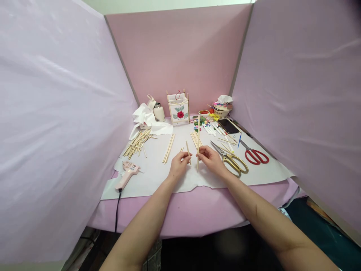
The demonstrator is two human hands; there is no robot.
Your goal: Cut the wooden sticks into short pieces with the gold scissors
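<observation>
While forearms stretch fwd, left hand [178, 164] pinches short stick [187, 147], right hand [212, 160] pinches long upright stick [198, 131], beside gold scissors [225, 155]; bare paper [152, 178] left of them.

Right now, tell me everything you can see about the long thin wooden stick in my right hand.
The long thin pale wooden stick is plain, straight and bare, like a slim dowel. It stands nearly upright, pinched near its lower end by the right hand, above the white paper sheet; whether its bottom tip touches the sheet, I cannot tell.
</observation>
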